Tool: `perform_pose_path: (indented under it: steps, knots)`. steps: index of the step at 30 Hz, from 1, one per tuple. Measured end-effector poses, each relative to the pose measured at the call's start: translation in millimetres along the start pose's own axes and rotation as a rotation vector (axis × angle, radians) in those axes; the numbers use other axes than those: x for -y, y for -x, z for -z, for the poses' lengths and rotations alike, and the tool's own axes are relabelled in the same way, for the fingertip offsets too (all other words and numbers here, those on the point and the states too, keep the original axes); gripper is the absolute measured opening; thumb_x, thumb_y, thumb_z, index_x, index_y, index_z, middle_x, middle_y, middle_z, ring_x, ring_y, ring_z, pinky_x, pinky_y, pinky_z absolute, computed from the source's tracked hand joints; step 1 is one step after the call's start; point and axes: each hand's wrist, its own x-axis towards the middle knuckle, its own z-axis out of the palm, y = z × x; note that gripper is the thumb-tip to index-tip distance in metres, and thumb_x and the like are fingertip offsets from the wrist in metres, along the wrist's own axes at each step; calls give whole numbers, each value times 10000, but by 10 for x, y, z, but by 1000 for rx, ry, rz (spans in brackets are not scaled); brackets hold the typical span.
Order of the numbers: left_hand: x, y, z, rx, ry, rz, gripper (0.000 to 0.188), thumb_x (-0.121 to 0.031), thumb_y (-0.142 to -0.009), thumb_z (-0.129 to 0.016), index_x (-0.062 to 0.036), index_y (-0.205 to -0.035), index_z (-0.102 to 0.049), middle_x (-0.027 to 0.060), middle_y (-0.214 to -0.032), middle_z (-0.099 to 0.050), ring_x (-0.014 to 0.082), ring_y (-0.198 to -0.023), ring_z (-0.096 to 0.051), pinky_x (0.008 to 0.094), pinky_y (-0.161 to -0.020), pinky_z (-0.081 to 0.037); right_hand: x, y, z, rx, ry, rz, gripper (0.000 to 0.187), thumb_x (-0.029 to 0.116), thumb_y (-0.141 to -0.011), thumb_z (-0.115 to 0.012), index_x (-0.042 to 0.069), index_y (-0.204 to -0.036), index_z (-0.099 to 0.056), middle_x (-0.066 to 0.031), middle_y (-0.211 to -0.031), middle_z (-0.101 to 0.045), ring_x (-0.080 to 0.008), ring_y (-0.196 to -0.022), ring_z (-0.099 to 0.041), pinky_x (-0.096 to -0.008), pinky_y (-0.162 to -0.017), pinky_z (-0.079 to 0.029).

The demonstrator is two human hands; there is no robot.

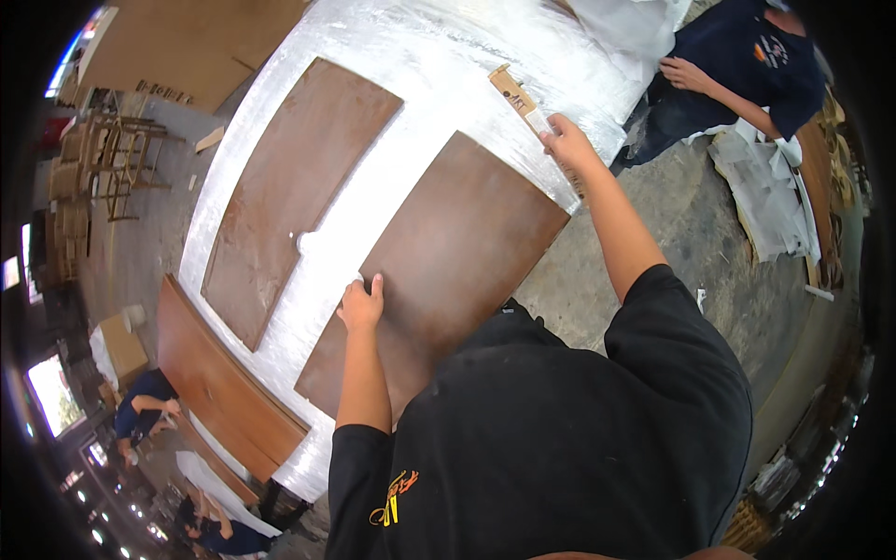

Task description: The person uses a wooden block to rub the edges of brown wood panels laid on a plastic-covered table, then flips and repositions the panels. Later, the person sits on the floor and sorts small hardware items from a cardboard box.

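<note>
Panels (467, 215) of dark brown number two, both flat on the film-wrapped tabletop (467, 51): one right in front of the worker, the other panel (299, 177) farther left, with pale film showing between them. The left hand (361, 306) sits at the near one's left edge, fingers bent, thumb up; I cannot tell whether it grips or merely rests. The right hand (569, 145) is closed around a wooden strip (509, 89), just beyond the near panel's right end.

What worries me is that slick-looking film: a sideways push could send the near panel sliding, perhaps over the side closest to the worker. A careless swing of the strip might scratch the brown face.

Counting up: two hands, one strip, two flat panels, a pile of redder boards (219, 378) I cannot number, one co-worker (737, 70) at right, two more co-workers (142, 401) at left.
</note>
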Motion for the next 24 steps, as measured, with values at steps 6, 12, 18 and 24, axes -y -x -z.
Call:
perform_pose_path:
  steps: [6,12,18,24]
  knots:
    - [75,-53,5,35,-26,-72,737,-617,-933,-507,-5,-1336,-583,244,-1326,-602,403,-1259,-552,574,-1037,-398,106,355,265,65,-414,-240,543,167,-884,-661,-26,-1337,-434,-158,-901,-715,-214,-675,-663,-343,-641,-536]
    - [102,-142,60,112,0,-62,654,-590,-917,-541,-9,-1199,-642,218,-1254,-634,400,-1209,-576,617,-1018,-385,296,1044,-54,70,-760,-444,417,278,-960,-605,15,-1234,-431,-130,-854,-605,-219,-634,-608,-365,-516,-508]
    - [141,-151,5,79,41,-83,617,-565,-912,-564,-3,-1152,-651,216,-1221,-650,403,-1172,-594,591,-1001,-408,159,1305,-417,-66,-860,-471,378,286,-993,-572,18,-1231,-453,-124,-872,-602,-214,-671,-600,-374,-573,-507]
    - [152,-152,-73,-20,79,-125,594,-541,-906,-585,21,-1078,-668,235,-1143,-675,421,-1113,-614,515,-974,-460,167,1355,-303,-136,-1001,-528,451,257,-945,-661,12,-1248,-433,-119,-877,-610,-211,-697,-613,-367,-605,-508]
